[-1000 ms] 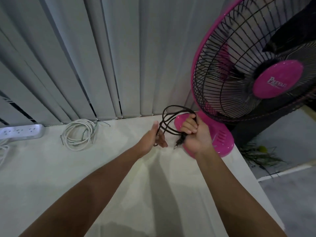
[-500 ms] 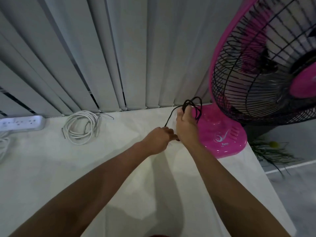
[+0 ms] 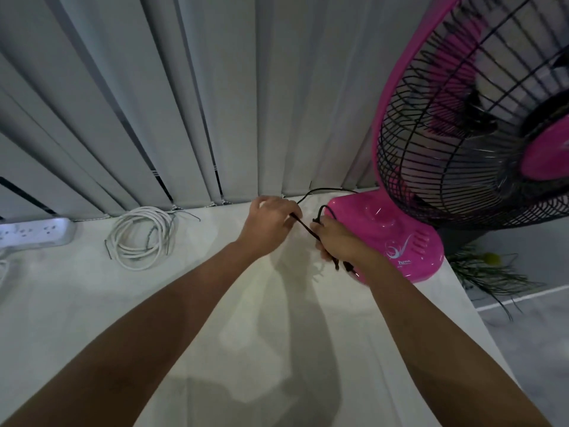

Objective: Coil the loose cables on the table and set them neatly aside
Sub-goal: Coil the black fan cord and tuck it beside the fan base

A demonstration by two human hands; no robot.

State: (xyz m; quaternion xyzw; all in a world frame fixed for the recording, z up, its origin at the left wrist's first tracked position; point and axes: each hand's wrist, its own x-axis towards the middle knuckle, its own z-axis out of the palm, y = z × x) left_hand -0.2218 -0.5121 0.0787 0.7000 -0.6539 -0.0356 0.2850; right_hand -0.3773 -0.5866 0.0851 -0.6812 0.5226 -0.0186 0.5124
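A thin black cable runs between my two hands above the white table. My left hand pinches one strand of it near the back edge. My right hand grips a bunch of the same cable beside the fan base, and the cable's plug end sticks out below the fist. Another strand of the black cable arcs back along the table's far edge. A white cable lies coiled on the table to the left.
A pink table fan with a black grille stands at the table's right end, its base touching my right hand. A white power strip lies at the far left. Grey vertical blinds hang behind. The table edge drops off right.
The black loops that my right hand held up are now pulled down into a bunch. My left hand has moved up and away, drawing a strand taut between the hands.
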